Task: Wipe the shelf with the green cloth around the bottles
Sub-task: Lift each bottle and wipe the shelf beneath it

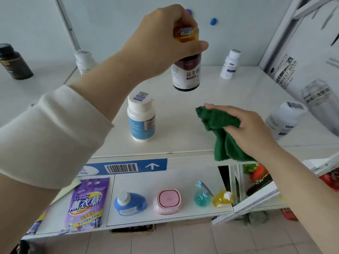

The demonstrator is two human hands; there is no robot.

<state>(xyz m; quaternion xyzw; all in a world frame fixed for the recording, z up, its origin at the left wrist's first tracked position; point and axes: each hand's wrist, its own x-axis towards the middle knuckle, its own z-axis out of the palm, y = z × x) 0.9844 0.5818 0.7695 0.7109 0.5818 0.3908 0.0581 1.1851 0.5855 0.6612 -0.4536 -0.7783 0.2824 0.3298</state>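
Observation:
My left hand (165, 33) grips the gold cap of a dark red bottle (186, 74) and holds it in the air above the white shelf (183, 136). My right hand (251, 129) presses the green cloth (218, 121) onto the shelf near its front edge; part of the cloth hangs over the edge. A white bottle with a blue label (141, 118) stands left of the cloth. More white bottles stand at the back left (85, 63), back right (230, 65) and far right (284, 120).
A black bottle (13, 63) stands on the neighbouring shelf at the left. A beer box (302, 70) leans at the right. The lower shelf holds a purple pouch (86, 204), a blue bottle (128, 203), a pink container (168, 200) and spray bottles (202, 197).

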